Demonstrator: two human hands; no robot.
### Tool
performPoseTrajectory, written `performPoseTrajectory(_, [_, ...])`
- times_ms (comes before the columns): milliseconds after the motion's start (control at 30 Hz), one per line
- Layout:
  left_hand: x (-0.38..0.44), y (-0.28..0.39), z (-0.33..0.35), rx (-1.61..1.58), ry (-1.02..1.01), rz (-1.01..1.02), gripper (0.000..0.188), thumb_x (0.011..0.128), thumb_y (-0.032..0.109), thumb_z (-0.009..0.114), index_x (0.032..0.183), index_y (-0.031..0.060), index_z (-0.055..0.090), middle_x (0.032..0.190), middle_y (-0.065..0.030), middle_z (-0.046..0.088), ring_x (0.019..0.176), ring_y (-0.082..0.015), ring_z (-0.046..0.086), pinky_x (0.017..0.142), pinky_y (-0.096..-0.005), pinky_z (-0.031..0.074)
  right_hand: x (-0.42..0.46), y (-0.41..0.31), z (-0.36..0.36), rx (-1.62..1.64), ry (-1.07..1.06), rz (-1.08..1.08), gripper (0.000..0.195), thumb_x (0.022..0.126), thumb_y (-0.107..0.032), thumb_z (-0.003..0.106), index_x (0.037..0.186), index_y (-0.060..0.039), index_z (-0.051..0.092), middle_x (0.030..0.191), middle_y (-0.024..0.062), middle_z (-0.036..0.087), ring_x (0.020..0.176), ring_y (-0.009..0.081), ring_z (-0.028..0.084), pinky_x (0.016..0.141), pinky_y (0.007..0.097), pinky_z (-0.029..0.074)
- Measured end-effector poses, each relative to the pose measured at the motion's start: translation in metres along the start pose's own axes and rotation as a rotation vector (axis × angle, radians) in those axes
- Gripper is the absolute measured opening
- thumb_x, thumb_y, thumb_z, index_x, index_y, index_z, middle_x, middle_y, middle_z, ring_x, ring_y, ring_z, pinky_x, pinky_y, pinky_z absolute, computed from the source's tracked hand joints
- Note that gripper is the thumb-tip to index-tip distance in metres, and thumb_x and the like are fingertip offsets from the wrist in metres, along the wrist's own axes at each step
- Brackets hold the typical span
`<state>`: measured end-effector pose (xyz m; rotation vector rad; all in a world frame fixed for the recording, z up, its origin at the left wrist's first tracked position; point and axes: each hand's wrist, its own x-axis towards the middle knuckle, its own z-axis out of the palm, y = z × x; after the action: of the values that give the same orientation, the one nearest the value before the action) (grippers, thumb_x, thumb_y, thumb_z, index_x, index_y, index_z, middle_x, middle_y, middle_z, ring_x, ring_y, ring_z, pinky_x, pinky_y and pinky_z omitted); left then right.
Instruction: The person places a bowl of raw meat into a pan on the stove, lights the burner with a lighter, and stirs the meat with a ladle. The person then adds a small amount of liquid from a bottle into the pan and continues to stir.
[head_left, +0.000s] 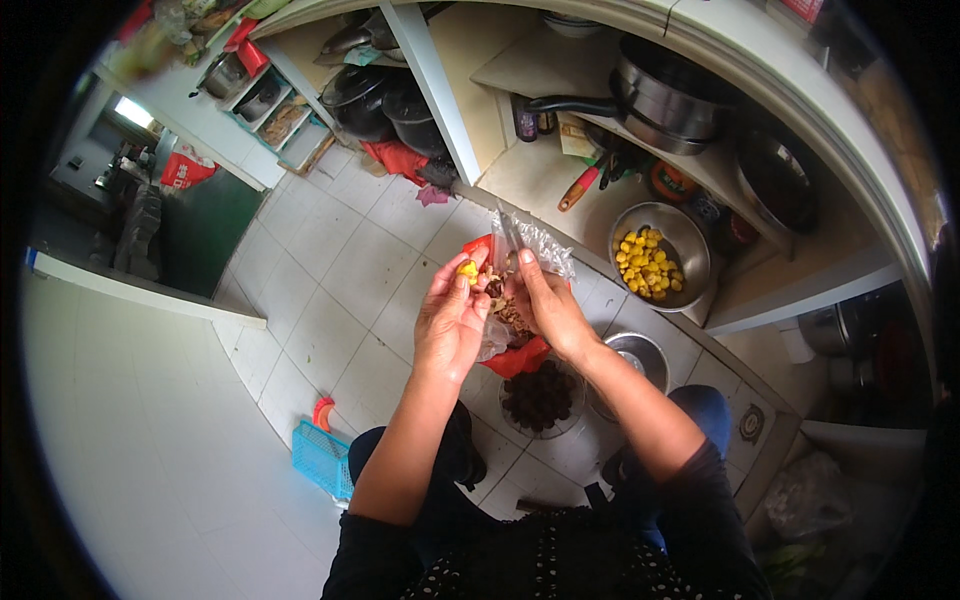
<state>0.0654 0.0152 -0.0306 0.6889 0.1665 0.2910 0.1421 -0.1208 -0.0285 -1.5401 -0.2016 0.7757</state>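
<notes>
A peeled yellow chestnut is pinched between the thumb and fingers of my left hand. My right hand grips a knife, its blade pointing away from me. Beneath both hands, a red plastic bag lined with clear plastic holds brown shells and peelings. Nearer to me, a clear bowl of dark brown chestnuts stands on the floor. Many yellow peeled pieces lie in a steel bowl on the low cabinet shelf at the right.
Beside the chestnuts is a steel basin, partly behind my right forearm. The open cabinet holds a steel pan and a red-handled utensil. A blue plastic basket lies by my left leg. White tiles cover the floor.
</notes>
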Motion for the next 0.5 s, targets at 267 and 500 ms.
performPoseTrajectory(267, [-0.008,-0.008,0.013,0.721,-0.024,0.129,0.046,0.086,-0.005,0.057,0.13,-0.0001,0.044,0.11,-0.0086,0.061,0.09,-0.0112,0.058,0.081,-0.0233,0.047,0.001,0.006,0.004,0.164,-0.094,-0.101,0.026,0.083,-0.026,0.071,0.09,-0.0036,0.06,0.075,0.0003,0.06,0.063,0.0073,0.052,0.052,0.0234,0.043])
performPoseTrajectory(500, [-0.006,-0.01,0.006,0.894,0.076,0.044,0.05,0.085,0.001,0.062,0.131,0.0028,0.043,0.12,-0.0126,0.054,0.106,-0.0157,0.055,0.089,-0.0267,0.047,0.018,0.025,-0.053,0.412,0.298,0.085,0.021,0.086,-0.031,0.064,0.089,-0.0111,0.061,0.07,-0.0021,0.056,0.058,0.0067,0.049,0.047,0.0204,0.031])
